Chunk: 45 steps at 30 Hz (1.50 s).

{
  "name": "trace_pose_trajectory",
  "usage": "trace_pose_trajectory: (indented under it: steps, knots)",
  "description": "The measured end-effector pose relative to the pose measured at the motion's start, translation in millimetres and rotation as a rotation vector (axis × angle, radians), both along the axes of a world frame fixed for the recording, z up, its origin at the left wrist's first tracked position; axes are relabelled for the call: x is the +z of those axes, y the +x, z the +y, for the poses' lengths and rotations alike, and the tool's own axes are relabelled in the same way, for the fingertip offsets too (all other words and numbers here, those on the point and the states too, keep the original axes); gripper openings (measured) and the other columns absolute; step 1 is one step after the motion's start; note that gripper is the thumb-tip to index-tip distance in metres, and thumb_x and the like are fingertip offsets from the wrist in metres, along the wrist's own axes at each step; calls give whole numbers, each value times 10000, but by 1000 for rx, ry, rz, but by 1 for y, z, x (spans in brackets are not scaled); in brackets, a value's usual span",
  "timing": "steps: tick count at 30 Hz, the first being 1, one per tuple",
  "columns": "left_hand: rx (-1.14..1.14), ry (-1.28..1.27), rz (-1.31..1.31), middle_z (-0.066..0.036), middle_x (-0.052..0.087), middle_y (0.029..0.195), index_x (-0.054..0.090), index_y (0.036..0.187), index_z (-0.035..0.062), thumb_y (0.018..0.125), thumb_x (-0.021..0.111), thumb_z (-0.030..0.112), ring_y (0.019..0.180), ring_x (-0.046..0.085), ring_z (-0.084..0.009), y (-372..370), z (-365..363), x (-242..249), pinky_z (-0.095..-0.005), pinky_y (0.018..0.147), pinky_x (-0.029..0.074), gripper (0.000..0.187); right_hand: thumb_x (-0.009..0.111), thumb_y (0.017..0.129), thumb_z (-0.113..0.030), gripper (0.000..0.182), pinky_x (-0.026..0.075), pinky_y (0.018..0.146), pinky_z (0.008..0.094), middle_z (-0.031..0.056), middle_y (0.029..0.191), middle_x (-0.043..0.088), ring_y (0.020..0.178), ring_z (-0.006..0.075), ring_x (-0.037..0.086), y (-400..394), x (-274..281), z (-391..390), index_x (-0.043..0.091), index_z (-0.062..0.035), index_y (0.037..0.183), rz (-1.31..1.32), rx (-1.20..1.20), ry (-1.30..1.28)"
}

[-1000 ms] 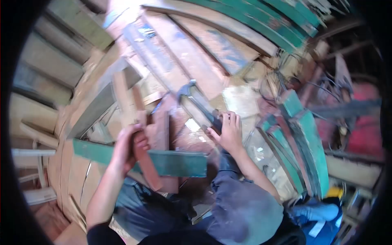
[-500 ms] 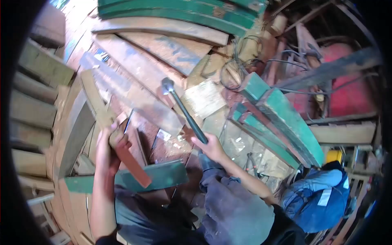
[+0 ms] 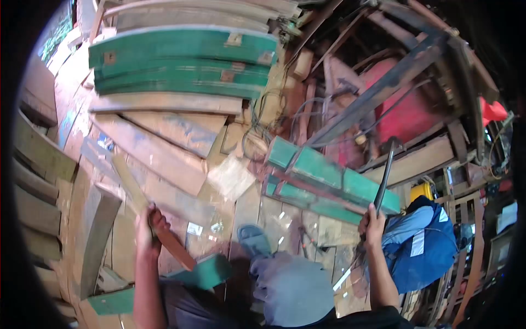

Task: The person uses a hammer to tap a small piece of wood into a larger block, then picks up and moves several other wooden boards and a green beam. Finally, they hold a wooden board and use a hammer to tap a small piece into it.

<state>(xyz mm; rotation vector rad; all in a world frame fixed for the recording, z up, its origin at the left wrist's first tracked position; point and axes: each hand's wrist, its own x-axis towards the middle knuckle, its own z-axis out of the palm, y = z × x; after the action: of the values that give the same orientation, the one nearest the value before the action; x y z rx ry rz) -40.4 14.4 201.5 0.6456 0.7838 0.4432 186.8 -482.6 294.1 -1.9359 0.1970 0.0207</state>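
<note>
I see a person in dark clothes with both hands occupied above a wooden floor (image 3: 246, 213) crowded with timber; clock directions run from the person's body, twelve straight ahead.

At ten o'clock, the left hand (image 3: 149, 225) is clenched round the middle of a wooden strip (image 3: 175, 249), pale above the fist and reddish-brown below. The strip's lower end overlaps a green board (image 3: 208, 272); whether they touch, I cannot tell.

At two o'clock, the right hand (image 3: 372, 226) grasps a hammer (image 3: 384, 176) low on its long black handle, the blurred head pointing up and away. Just beyond that hand, between two and three, sits a blue fabric bundle (image 3: 422, 268).

Green-painted beams (image 3: 318, 167) lie at one o'clock. A sandalled foot (image 3: 253, 239) is near twelve, with a pale square board (image 3: 232, 178) farther out. Well beyond, at eleven, are long green planks (image 3: 181, 63).
</note>
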Motion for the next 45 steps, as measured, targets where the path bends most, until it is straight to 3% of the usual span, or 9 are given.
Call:
trace_pose_trajectory:
  steps: [7, 10, 15, 19, 23, 28, 39, 41, 45]
  knots:
    - [-70, 65, -50, 34, 451, 647, 529, 920, 159, 963, 592, 338, 535, 466, -113, 15, 11, -56, -286, 523, 432, 194, 552, 1028, -258, 259, 308, 388, 221, -43, 563, 447, 431, 33, 406, -86, 48, -8, 505, -58, 870, -281, -23, -64]
    - [-51, 47, -107, 10, 483, 689, 505, 945, 154, 962, 599, 399, 554, 497, -143, 24, 10, -86, -317, 521, 450, 263, 628, 953, -169, 218, 430, 548, 292, 30, 658, 526, 597, 133, 536, -83, 96, -15, 521, 21, 963, -535, 4, -362]
    - [79, 85, 87, -11, 454, 656, 499, 934, 142, 945, 601, 452, 520, 463, -163, 28, 9, -113, -326, 487, 426, 326, 611, 933, -115, 361, 432, 994, 358, 148, 1171, 601, 1095, 222, 572, -15, 333, 9, 561, 28, 1261, -1180, 89, -600]
    - [68, 92, 53, -32, 467, 659, 499, 963, 131, 937, 603, 433, 520, 474, -179, 14, 20, -131, -335, 477, 434, 320, 677, 924, -197, 396, 478, 742, 338, 69, 804, 586, 761, 143, 557, 63, 475, 12, 623, -35, 1281, -1086, 122, -637]
    - [76, 128, 67, -33, 476, 648, 515, 969, 118, 931, 595, 380, 511, 481, -176, -1, 30, -141, -322, 458, 428, 276, 762, 819, -229, 451, 524, 794, 409, 189, 933, 687, 845, 304, 672, 134, 540, 30, 688, -161, 1258, -1013, 110, -1000]
    - [26, 207, 117, -38, 486, 641, 500, 977, 128, 934, 569, 369, 509, 497, -180, -11, 40, -162, -354, 458, 445, 255, 766, 802, -231, 410, 540, 884, 421, 214, 1018, 716, 959, 333, 695, 135, 549, 66, 720, -182, 1206, -738, 234, -1214]
    - [103, 358, 112, -23, 552, 731, 547, 951, 141, 918, 651, 303, 590, 554, -178, -24, 49, -188, -323, 527, 470, 196, 702, 839, -178, 321, 521, 919, 412, 212, 1129, 690, 1066, 352, 657, 163, 516, 88, 723, -88, 1147, -890, 251, -1474]
    - [58, 164, 45, 17, 573, 855, 575, 1213, 99, 923, 691, 312, 737, 563, -130, -28, 34, -150, -288, 646, 482, 378, 669, 852, -136, 264, 504, 898, 385, 201, 1106, 666, 1044, 345, 636, 104, 502, 127, 705, -39, 1095, -1206, 381, -1163]
    - [137, 181, 21, -20, 547, 816, 523, 999, 116, 928, 686, 289, 730, 550, -134, -28, -6, -97, -309, 628, 464, 248, 652, 859, -109, 237, 492, 830, 366, 162, 925, 638, 903, 294, 639, 0, 412, 212, 667, -7, 1073, -1186, 1069, -556]
